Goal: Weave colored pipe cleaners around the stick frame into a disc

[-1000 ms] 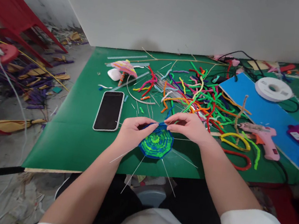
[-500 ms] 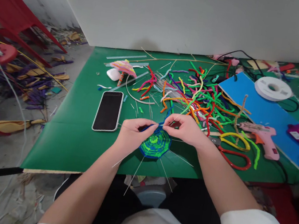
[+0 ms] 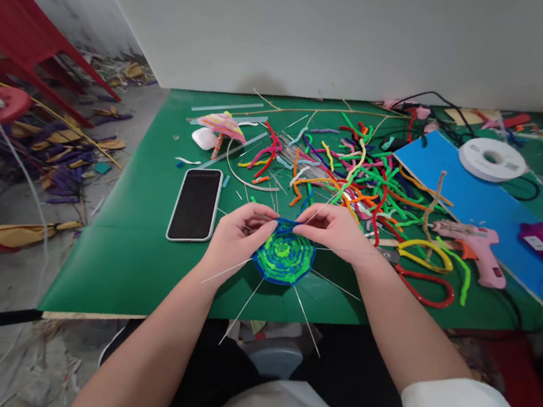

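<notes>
A round woven disc [image 3: 283, 257] of green and blue pipe cleaner hangs between my hands near the table's front edge, thin wire spokes sticking out around it. My left hand [image 3: 242, 232] pinches its upper left rim between thumb and fingers. At the upper right rim, my right hand [image 3: 331, 230] is closed in a pinch on the disc's edge. A blue pipe cleaner end [image 3: 308, 198] rises above the rim by the right fingers. Exactly what lies between the fingertips is partly hidden.
A phone [image 3: 194, 205] lies left of my hands, with a paper-like pink umbrella shape [image 3: 222, 125] behind it. Loose pipe cleaners [image 3: 357, 161] cover the middle. To the right are scissors [image 3: 423, 270], a pink glue gun [image 3: 482, 251], a blue board [image 3: 458, 188] and a white spool [image 3: 492, 159].
The disc has tilted to show more of its face, and its spokes have swung slightly. My left fingers have shifted a little left along the rim, farther from the right hand.
</notes>
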### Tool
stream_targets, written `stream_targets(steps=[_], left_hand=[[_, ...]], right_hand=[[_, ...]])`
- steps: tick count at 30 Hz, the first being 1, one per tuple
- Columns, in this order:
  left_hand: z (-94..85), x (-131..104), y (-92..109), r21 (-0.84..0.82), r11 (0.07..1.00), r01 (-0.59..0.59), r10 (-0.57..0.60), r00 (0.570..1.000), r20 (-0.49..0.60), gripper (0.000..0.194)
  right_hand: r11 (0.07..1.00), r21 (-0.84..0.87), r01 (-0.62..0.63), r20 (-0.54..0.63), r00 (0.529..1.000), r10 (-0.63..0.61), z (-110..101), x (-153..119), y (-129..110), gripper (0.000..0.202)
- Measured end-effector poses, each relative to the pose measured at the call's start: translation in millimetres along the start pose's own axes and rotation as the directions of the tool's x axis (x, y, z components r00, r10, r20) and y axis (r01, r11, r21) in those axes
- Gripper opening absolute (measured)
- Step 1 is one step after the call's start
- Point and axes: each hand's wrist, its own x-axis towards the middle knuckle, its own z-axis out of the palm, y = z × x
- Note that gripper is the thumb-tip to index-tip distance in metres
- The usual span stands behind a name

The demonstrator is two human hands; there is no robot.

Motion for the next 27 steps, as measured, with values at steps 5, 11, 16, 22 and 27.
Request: stream_targets(steps=[5, 11, 16, 22, 27], left_hand=[[1.0, 1.5, -0.3, -0.033, 0.999, 0.039, -0.039, 0.999, 0.001, 0.015], [2.3, 2.1, -3.8, -0.025, 0.999, 0.035, -0.035, 0.999, -0.001, 0.016], [4.0, 3.5, -5.6, -0.029, 0.999, 0.042, -0.044, 0.998, -0.049, 0.016], [3.9, 5.0, -7.7, -0.056, 0.997, 0.045, -0.048, 0.997, -0.063, 0.016], [2.5, 5.3, -7.9, -0.036, 0.997, 0.064, -0.063, 0.998, 0.017, 0.015]], right_hand=[[0.999, 0.044, 0.015, -0.01, 1.0, -0.015, 0.1, -0.1, -1.9, 0.023], [0.999, 0.041, 0.024, -0.011, 1.0, -0.024, 0.8, 0.4, -1.7, 0.024], [0.99, 0.005, -0.139, 0.143, 0.98, 0.137, -2.4, -0.5, -5.5, 0.03], [0.975, -0.019, -0.223, 0.3, 0.929, 0.218, -4.1, -2.9, -2.8, 0.029], [0.987, -0.021, -0.157, 0.241, 0.958, 0.157, -2.7, -2.3, 1.1, 0.022]])
